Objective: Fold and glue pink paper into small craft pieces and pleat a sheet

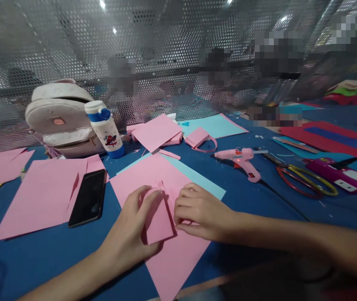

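Blue surface [40,259], perforated screen [72,42] behind. Left hand [131,234], fingers curled, pinches the left edge of a folded pink piece [159,220], which lies between both hands, equally near, long axis pointing away from the person, on a larger pink sheet [172,263]. Right hand [201,211], curled, clamps its right edge.
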Demonstrator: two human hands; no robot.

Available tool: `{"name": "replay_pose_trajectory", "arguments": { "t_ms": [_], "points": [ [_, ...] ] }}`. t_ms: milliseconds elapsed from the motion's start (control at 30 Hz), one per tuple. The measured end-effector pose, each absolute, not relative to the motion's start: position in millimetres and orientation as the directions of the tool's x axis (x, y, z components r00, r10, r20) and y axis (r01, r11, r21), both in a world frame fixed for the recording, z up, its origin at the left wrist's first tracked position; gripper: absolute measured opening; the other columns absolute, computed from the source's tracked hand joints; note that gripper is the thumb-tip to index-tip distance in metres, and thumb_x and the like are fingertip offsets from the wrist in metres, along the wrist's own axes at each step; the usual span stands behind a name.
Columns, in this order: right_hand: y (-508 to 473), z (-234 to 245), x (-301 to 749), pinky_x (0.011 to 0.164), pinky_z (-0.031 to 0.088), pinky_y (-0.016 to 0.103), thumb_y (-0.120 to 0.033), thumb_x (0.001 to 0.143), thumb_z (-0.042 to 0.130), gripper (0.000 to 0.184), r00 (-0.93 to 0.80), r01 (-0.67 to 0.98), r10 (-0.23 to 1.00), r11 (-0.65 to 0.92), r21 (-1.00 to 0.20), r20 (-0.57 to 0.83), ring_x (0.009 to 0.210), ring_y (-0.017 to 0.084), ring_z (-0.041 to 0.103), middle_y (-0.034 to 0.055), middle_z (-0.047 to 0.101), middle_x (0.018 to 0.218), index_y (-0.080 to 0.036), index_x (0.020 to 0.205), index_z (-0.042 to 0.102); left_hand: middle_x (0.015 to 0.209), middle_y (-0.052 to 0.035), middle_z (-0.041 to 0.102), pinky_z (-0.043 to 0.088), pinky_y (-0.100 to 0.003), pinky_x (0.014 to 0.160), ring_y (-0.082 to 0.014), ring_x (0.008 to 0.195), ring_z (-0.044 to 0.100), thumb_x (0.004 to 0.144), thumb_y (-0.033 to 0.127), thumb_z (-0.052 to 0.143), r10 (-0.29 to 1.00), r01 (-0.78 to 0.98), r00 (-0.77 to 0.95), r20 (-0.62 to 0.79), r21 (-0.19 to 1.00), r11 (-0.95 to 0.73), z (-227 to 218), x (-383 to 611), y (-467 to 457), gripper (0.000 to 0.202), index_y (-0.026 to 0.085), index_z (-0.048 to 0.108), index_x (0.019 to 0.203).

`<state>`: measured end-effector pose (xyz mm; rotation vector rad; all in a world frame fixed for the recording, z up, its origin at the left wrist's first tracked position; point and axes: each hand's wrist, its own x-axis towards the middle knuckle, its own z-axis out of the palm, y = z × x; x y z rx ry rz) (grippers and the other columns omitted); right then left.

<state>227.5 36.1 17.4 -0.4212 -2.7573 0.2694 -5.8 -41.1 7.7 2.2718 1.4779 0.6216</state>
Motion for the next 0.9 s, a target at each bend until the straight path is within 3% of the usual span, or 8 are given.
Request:
{"name": "replay_pose_trajectory", "arguments": {
  "t_ms": [167, 333, 500, 567, 733, 900],
  "points": [
    [40, 13, 226, 0.083, 0.033, 0.033, -0.024, 0.088, 0.067, 0.009, -0.890, 0.240, 0.377, 0.865, -0.440, 0.257, 0.080, 0.017, 0.051, -0.0008, 0.065, 0.080, -0.019, 0.081, 0.065, 0.150, -0.0160, 0.027, 0.042, -0.056, 0.108, -0.0371, 0.140, 0.032, 0.076, 0.026, 0.072, 0.879, 0.765, 0.411, 0.243, 0.433, -0.477, 8, -8, -39, 0.082, 0.026, 0.031, 0.148],
    [41, 6, 226, 0.080, 0.034, 0.031, -0.018, 0.084, 0.066, 0.004, -0.862, 0.246, 0.432, 0.813, -0.529, 0.263, 0.079, 0.016, 0.051, -0.0010, 0.062, 0.078, -0.019, 0.081, 0.064, 0.157, -0.0151, 0.027, 0.016, -0.066, 0.117, -0.0381, 0.149, 0.017, 0.087, 0.038, 0.067, 0.727, 0.703, 0.604, 0.325, 0.211, -0.679, 15, -14, -35, 0.049, 0.023, 0.049, 0.131],
    [41, 0, 226, 0.082, 0.036, 0.030, -0.019, 0.087, 0.064, 0.007, -0.848, 0.236, 0.444, 0.805, -0.545, 0.288, 0.081, 0.015, 0.051, -0.0005, 0.061, 0.078, -0.019, 0.081, 0.061, 0.151, -0.0086, 0.048, 0.000, -0.053, 0.124, -0.0237, 0.147, 0.031, 0.095, 0.027, 0.055, 0.587, 0.589, 0.720, 0.369, 0.122, -0.799, 15, -17, -31, 0.025, 0.019, 0.056, 0.119],
    [41, 0, 227, 0.082, 0.035, 0.030, -0.019, 0.085, 0.066, 0.007, -0.855, 0.255, 0.454, 0.789, -0.559, 0.250, 0.082, 0.015, 0.051, -0.0010, 0.060, 0.078, -0.019, 0.080, 0.061, 0.144, -0.0087, 0.057, 0.001, -0.050, 0.125, -0.0198, 0.144, 0.038, 0.098, 0.026, 0.051, 0.539, 0.541, 0.745, 0.393, 0.118, -0.833, 11, -17, -28, 0.021, 0.016, 0.057, 0.115],
    [43, 3, 226, 0.079, 0.033, 0.030, -0.017, 0.083, 0.067, 0.007, -0.864, 0.298, 0.474, 0.755, -0.584, 0.171, 0.081, 0.015, 0.051, -0.0028, 0.060, 0.078, -0.021, 0.081, 0.062, 0.122, -0.0107, 0.070, 0.008, -0.053, 0.124, -0.0225, 0.135, 0.049, 0.101, 0.025, 0.043, 0.448, 0.485, 0.767, 0.460, 0.042, -0.873, 3, -16, -21, 0.026, 0.013, 0.062, 0.114],
    [43, 7, 224, 0.078, 0.033, 0.030, -0.017, 0.083, 0.065, 0.004, -0.858, 0.307, 0.486, 0.746, -0.591, 0.167, 0.080, 0.015, 0.052, -0.0016, 0.060, 0.080, -0.020, 0.082, 0.062, 0.116, -0.0074, 0.071, 0.016, -0.050, 0.121, -0.0221, 0.118, 0.060, 0.100, 0.019, 0.039, 0.470, 0.516, 0.776, 0.421, 0.006, -0.857, 9, -12, -16, 0.035, 0.023, 0.066, 0.120]
  ]
}}
